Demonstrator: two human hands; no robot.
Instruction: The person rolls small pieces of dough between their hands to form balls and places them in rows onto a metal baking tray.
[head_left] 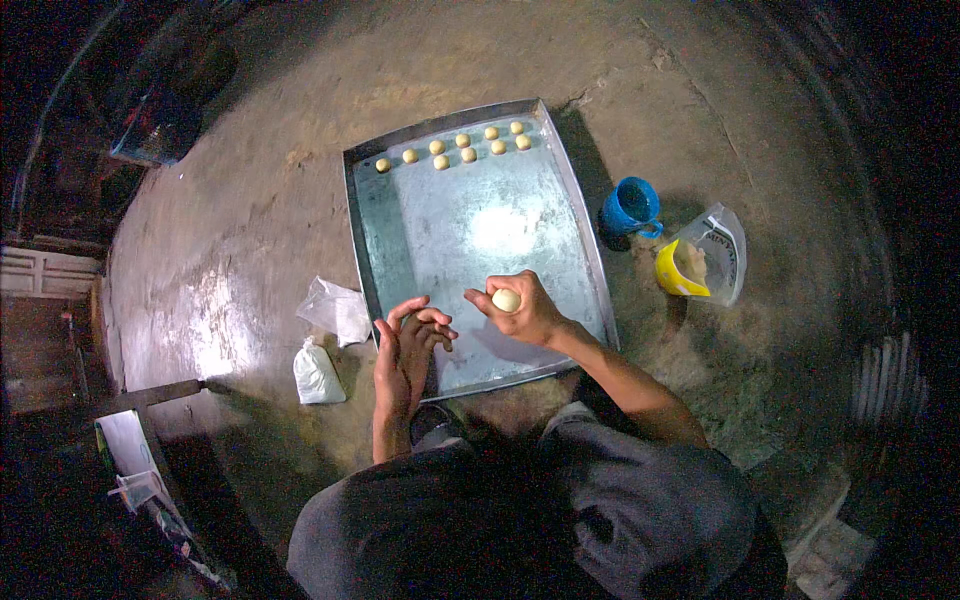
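Note:
A pale dough ball (506,300) bulges from the fist of my right hand (526,312), between thumb and forefinger. My left hand (408,350) is raised beside it over the near left edge of the tray, its fingers apart and slightly curled, with nothing in them. Beneath both hands lies a large metal baking tray (480,235) with low raised sides. Along its far end, several small round dough balls (437,147) sit in two uneven rows. The rest of the tray's surface is bare metal with a bright glare.
Right of the tray stand a blue mug (632,205) and an open clear-and-yellow plastic bag (690,270) with pale contents. To the left lie a crumpled clear bag (337,310) and a tied bag of white powder (317,374). A dark bench-like edge (165,392) is further left.

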